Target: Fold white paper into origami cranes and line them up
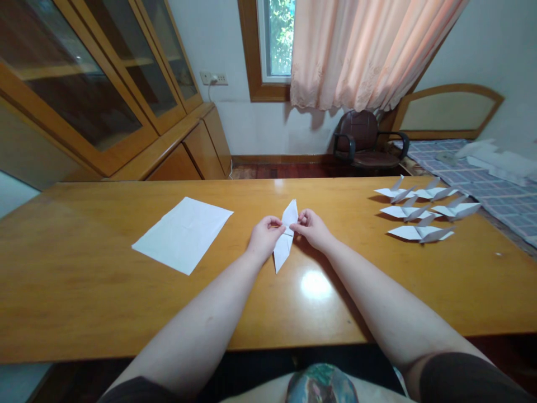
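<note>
A folded white paper piece [284,250], long and pointed at both ends, is held between my two hands above the middle of the table. My left hand [265,235] pinches it from the left, thumb lying near its centre. From the right, my right hand [311,228] grips the same piece, its thumb close to the other thumb. Both hands are closed, and the fingertips behind the paper are partly hidden. A flat white sheet of paper [183,235] lies to the left of my left hand.
Several folded paper cranes [420,233] stand grouped at the right of the wooden table [96,302]. Beyond the table are a brown office chair [363,137], a bed with a checked cover [444,162] and a glass-fronted cabinet [146,126]. A tiny white scrap [498,254] lies near the right edge.
</note>
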The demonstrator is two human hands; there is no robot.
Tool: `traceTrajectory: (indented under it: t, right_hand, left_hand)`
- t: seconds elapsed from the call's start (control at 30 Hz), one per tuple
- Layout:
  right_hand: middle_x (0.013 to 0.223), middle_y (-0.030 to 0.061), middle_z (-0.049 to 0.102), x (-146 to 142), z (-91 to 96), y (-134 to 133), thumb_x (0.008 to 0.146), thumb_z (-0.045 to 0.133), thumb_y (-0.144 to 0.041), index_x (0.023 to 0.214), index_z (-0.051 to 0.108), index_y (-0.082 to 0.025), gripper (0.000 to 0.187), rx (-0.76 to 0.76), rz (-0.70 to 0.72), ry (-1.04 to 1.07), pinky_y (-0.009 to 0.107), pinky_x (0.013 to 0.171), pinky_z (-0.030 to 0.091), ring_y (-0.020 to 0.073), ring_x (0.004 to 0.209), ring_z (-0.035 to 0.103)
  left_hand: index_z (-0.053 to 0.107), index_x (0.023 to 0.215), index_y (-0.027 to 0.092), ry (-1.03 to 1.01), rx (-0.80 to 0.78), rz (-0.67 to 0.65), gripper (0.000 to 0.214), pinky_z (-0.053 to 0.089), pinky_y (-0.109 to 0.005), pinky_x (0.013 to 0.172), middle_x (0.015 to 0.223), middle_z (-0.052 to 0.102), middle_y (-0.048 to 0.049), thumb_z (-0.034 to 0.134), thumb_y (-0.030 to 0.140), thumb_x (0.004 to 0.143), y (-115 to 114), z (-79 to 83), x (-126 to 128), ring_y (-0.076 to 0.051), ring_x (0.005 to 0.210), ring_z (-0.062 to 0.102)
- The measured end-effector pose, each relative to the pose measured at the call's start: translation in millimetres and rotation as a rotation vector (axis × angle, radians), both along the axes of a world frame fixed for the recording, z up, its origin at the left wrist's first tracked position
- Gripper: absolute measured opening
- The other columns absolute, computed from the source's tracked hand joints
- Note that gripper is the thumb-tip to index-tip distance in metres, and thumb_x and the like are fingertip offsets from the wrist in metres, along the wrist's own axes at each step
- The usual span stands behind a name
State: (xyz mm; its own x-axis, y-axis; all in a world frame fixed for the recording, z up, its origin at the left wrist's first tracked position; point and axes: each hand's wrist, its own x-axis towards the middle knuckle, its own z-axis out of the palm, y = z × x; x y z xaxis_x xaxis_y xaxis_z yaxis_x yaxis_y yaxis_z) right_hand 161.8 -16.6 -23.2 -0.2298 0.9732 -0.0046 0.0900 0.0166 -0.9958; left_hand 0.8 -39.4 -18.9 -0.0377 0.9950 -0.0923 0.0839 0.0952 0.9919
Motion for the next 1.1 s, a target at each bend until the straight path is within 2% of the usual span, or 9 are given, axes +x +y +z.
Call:
traceTrajectory:
  t: [0.13, 0.23, 0.33, 0.47, 0.67, 0.83, 0.93, 1.0, 1.1]
  right_hand:
    - [0.067, -0.0086, 0.054, -1, 0.5, 3, 0.064, 0.070, -0.033, 0.084, 0.034, -0.025, 0.042, 0.023, -0.095, 0.072, 0.028, 0.060, 0.050, 0.0120, 0.059, 0.059]
    - [0.073, -0.0058, 0.059, 0, 0.5, 5, 0.060, 0.075, -0.030, 0.088, 0.037, -0.024, 0.048, 0.006, -0.166, 0.127, 0.031, 0.068, 0.053, 0.0134, 0.067, 0.063]
    - [0.077, -0.0017, 0.063, -1, -1.5, 6, 0.059, 0.077, -0.029, 0.089, 0.044, -0.022, 0.045, -0.011, -0.140, 0.154, 0.034, 0.074, 0.054, 0.0152, 0.073, 0.065]
    - [0.088, 0.0059, 0.069, -4, -2.2, 1, 0.071, 0.071, -0.030, 0.092, 0.058, -0.018, 0.028, 0.054, -0.031, 0.024, 0.036, 0.083, 0.052, 0.0171, 0.082, 0.066]
    - [0.100, 0.0068, 0.070, 0, 9.9, -7, 0.080, 0.062, -0.019, 0.090, 0.071, -0.020, 0.013, 0.389, 0.155, -0.320, 0.037, 0.095, 0.046, 0.0184, 0.097, 0.064]
    - [0.119, 0.0095, 0.060, 2, 8.0, -4, 0.077, 0.067, -0.019, 0.090, 0.071, -0.020, 0.014, 0.404, -0.012, -0.377, 0.036, 0.096, 0.045, 0.0193, 0.109, 0.059]
    - [0.113, 0.0087, 0.062, 2, 1.1, 0, 0.074, 0.068, -0.017, 0.098, 0.068, -0.018, 0.023, 0.263, -0.133, -0.334, 0.031, 0.081, 0.051, 0.0152, 0.090, 0.063]
    - [0.094, 0.0043, 0.066, 1, -1.2, 2, 0.074, 0.068, -0.015, 0.099, 0.067, -0.017, 0.026, 0.187, -0.103, -0.400, 0.029, 0.074, 0.050, 0.0127, 0.074, 0.062]
    - [0.082, 0.0026, 0.066, 2, -0.3, 4, 0.073, 0.070, -0.016, 0.097, 0.068, -0.016, 0.024, 0.205, -0.060, -0.576, 0.029, 0.072, 0.048, 0.0135, 0.071, 0.059]
  left_hand:
    - [0.069, 0.104, 0.018, 0.197, 0.085, -0.076, 0.025, 0.053, -0.036, 0.086, 0.099, 0.073, -0.0080, 0.065, 0.026, 0.080, -3, 1.7, -1, -0.020, 0.091, 0.069]
    - [0.070, 0.111, 0.023, 0.364, 0.211, -0.169, 0.029, 0.045, -0.038, 0.102, 0.120, 0.068, -0.0058, 0.060, 0.027, 0.084, -5, 6.4, 0, -0.022, 0.112, 0.061]
    - [0.070, 0.113, 0.023, 0.394, 0.279, -0.221, 0.029, 0.040, -0.038, 0.107, 0.126, 0.065, -0.0045, 0.056, 0.029, 0.087, -6, 8.4, 1, -0.022, 0.120, 0.057]
    - [0.067, 0.112, 0.017, 0.163, 0.150, -0.183, 0.030, 0.048, -0.037, 0.098, 0.114, 0.070, -0.0087, 0.056, 0.031, 0.088, -2, 2.8, 4, -0.022, 0.107, 0.064]
    - [0.057, 0.111, 0.014, -0.270, -0.123, -0.012, 0.026, 0.055, -0.028, 0.071, 0.091, 0.072, -0.0076, 0.056, 0.021, 0.086, 3, -1.6, 7, -0.014, 0.073, 0.068]
    - [0.053, 0.105, 0.016, -0.262, -0.138, 0.028, 0.025, 0.053, -0.023, 0.061, 0.079, 0.069, -0.0020, 0.055, 0.010, 0.081, 1, 4.2, 9, -0.011, 0.062, 0.064]
    - [0.054, 0.108, 0.017, -0.068, -0.086, -0.046, 0.028, 0.054, -0.026, 0.065, 0.085, 0.071, -0.0036, 0.054, 0.008, 0.081, 0, 7.1, 6, -0.013, 0.068, 0.067]
    - [0.058, 0.107, 0.017, 0.198, -0.020, -0.090, 0.029, 0.054, -0.030, 0.074, 0.090, 0.073, -0.0054, 0.056, 0.010, 0.080, -1, 9.3, 3, -0.016, 0.077, 0.068]
    - [0.065, 0.107, 0.019, 0.651, 0.123, -0.105, 0.028, 0.049, -0.036, 0.090, 0.103, 0.072, -0.0079, 0.059, 0.016, 0.080, -4, 12.8, -2, -0.022, 0.097, 0.065]
